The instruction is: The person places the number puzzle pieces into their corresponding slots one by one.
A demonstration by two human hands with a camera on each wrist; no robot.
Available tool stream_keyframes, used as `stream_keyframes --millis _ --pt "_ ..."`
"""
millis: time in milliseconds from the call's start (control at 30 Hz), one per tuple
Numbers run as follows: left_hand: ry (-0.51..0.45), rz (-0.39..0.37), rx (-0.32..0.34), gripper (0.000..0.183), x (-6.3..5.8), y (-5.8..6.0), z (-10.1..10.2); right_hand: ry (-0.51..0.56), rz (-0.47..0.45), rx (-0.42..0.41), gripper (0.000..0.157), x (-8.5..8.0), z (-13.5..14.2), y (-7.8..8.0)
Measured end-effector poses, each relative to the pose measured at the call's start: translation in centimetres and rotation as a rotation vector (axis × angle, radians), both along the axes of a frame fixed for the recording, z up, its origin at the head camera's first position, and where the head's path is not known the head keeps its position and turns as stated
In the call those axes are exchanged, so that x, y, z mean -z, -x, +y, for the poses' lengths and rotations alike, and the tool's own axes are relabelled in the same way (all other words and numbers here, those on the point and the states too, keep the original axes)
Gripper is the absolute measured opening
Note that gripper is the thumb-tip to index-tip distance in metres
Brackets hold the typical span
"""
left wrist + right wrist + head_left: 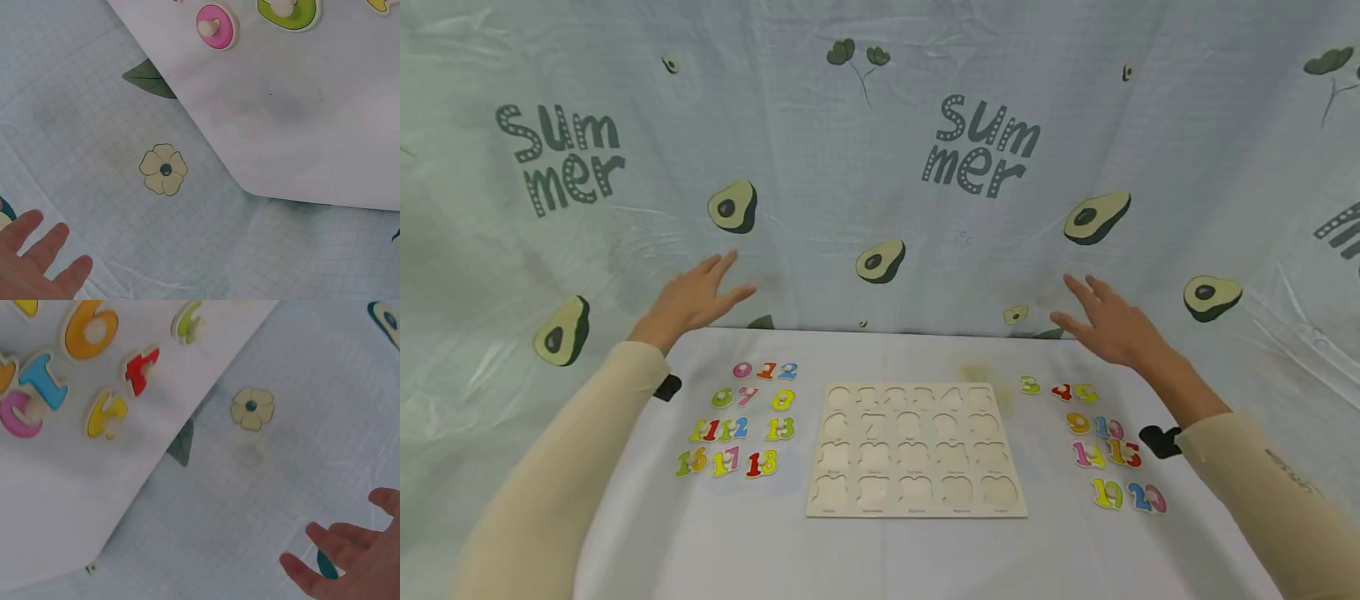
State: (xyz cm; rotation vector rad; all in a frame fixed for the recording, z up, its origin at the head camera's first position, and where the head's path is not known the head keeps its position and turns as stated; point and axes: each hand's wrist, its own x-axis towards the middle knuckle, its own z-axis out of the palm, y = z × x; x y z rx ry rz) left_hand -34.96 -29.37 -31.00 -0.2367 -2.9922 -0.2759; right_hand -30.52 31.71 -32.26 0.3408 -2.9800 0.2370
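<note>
My left hand (688,298) is raised past the table's far left corner, fingers spread and holding nothing. On the other side my right hand (1108,323) is lifted the same way, its fingers apart and bare. Between the arms lies a pale wooden number puzzle board (917,450) with rows of vacant recesses. Left of it sit number pieces, among them a pink 0 (742,370) and a yellow 8 (783,400). To its right are more, such as a green 3 (1030,384), a red 4 (141,370) and an orange 9 (91,331). Small wooden knobs stand on the pieces.
A white table (730,550) carries the board and pieces. Behind it hangs a pale curtain (820,150) printed with avocados, flowers and the word summer. Black bands (667,387) sit at both wrists below cream sleeves (572,450).
</note>
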Motion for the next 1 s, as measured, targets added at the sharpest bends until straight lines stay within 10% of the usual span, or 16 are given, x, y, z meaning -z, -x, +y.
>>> stream_keyframes --millis 300,533,1000 --pt "-0.217 -0.008 -0.001 0.073 3.2 -0.9 -1.1 0.251 -0.214 -0.158 0.076 3.9 -3.6 -5.8" --pt "-0.252 -0.049 -0.013 0.055 6.3 -1.0 -1.6 0.407 -0.476 -0.102 0.086 7.2 -5.7 -9.5" --pt "-0.257 -0.286 -0.061 0.034 11.3 -1.0 -1.1 0.515 -0.718 -0.162 0.108 11.1 -7.3 -11.3"
